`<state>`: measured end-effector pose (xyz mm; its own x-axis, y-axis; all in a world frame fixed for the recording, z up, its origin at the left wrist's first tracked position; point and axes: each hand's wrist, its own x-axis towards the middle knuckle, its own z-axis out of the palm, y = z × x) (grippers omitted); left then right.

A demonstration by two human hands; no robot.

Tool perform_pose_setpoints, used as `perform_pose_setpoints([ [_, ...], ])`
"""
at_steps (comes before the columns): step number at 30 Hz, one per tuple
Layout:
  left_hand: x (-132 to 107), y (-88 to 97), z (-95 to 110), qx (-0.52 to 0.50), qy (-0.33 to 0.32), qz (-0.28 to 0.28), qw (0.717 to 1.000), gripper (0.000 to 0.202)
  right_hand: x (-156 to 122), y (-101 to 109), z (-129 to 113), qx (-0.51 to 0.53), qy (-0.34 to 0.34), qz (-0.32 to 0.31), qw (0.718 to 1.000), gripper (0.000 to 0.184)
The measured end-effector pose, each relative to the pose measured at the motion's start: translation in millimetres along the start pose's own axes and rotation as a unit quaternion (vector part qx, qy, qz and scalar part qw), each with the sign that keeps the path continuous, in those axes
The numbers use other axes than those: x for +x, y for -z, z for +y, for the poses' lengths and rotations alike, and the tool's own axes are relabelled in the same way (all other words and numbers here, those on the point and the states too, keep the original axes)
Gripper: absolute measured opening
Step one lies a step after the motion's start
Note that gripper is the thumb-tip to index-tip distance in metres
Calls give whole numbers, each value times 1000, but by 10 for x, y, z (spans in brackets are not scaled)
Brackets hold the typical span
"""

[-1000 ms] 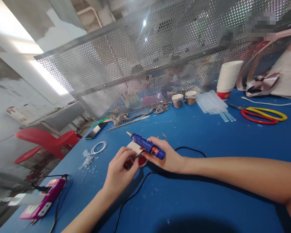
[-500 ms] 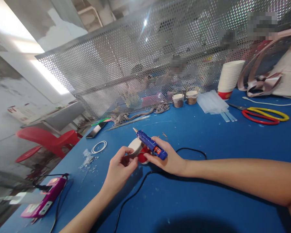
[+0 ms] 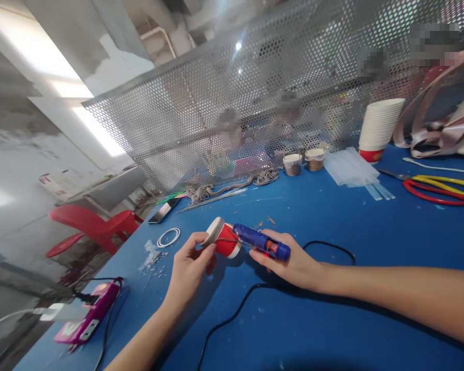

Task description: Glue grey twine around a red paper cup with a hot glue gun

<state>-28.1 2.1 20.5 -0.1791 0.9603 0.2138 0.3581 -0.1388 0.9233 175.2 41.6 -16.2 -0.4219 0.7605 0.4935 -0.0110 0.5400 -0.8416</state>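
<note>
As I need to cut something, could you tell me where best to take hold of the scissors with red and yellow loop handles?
Grip the red and yellow loop-handled scissors by the loops, from above on the right: they lie flat, blades pointing left.

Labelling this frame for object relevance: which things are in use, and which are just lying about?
In use: left hand, red cup, right hand, blue glue gun.
Lying about: stack of cups, scissors, glue sticks, phone, pink power strip.
</note>
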Motion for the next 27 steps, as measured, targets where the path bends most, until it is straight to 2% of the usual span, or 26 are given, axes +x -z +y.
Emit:
perform_pose_setpoints([
  [7,11,-3,-17,-1,-23,26,999,19,-28,-48,-30,-8,-19,-38,999,20],
  [11,17,-13,-32,8,-36,25,999,16,-19,-63,-47,-5,-20,-18,1000,18],
  [15,14,-31,-30,20,-47,33,998,14,-16,-83,-50,-8,-21,-24,999,17],
  [21,27,-38,-56,34,-56,30,997,14,-14,-105,-19,-53,22,-28,998,21],
  [27,26,-35,-44,42,-41,35,998,14,10,-105,8,-38,2,-1,999,19],
])
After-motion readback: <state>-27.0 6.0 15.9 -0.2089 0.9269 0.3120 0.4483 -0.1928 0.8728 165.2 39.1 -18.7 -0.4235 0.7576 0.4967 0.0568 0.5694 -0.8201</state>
